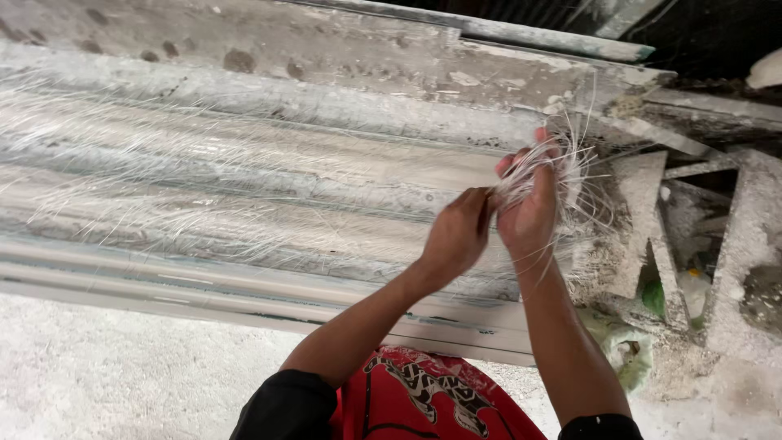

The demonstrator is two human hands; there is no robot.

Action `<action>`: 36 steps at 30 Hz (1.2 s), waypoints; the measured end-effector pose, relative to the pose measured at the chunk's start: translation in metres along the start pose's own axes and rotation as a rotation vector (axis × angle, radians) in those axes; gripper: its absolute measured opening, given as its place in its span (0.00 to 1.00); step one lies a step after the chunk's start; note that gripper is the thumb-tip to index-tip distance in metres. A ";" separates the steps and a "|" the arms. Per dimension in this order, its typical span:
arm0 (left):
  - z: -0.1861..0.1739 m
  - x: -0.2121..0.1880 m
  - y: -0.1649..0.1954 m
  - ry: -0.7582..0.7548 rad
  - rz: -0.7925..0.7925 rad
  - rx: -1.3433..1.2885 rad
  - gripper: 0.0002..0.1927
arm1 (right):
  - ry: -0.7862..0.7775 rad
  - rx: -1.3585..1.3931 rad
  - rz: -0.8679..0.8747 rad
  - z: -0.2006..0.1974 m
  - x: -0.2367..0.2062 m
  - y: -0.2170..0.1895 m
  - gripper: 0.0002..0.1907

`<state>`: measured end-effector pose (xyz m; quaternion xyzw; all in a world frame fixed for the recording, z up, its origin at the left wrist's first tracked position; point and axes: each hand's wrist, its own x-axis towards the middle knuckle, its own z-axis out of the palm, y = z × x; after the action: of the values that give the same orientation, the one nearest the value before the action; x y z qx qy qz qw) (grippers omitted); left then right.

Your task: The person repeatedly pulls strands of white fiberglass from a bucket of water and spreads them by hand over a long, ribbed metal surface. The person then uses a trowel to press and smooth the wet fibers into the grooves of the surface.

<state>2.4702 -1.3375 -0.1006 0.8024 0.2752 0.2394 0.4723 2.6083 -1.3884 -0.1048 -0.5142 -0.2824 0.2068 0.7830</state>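
hands: right (531,208) grips white fibre bundle (562,163), left (458,232) pinches its strands.

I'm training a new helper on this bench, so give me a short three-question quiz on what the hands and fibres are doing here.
1. True or false: the right hand is closed around a bundle of white fibres.
2. What does the left hand pinch? A) a brush B) strands at the bundle C) the red cloth
3. Fill in: loose fibres lie spread over the long ridged grey ____.

Key
1. True; the strands stick out above and beside the fist.
2. B; its fingertips meet the bundle next to the right hand's grip.
3. Mould; fine strands cover its ridges to the left of both hands.
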 end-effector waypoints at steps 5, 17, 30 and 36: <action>-0.062 0.023 -0.067 0.274 0.309 0.317 0.13 | 0.005 0.475 0.040 -0.023 0.054 -0.024 0.24; -0.266 0.029 -0.189 0.150 -0.195 1.135 0.10 | 0.089 0.314 0.089 -0.031 0.094 -0.031 0.15; -0.503 -0.010 -0.238 0.317 -0.624 1.271 0.24 | 0.000 0.158 0.146 0.140 0.029 -0.007 0.12; -0.543 -0.067 -0.274 0.558 -0.268 1.040 0.35 | -0.138 0.199 0.250 0.342 -0.050 0.056 0.12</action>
<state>2.0129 -0.9319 -0.1140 0.7935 0.5681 0.2134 -0.0457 2.3445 -1.1622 -0.0610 -0.4501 -0.2473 0.3642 0.7769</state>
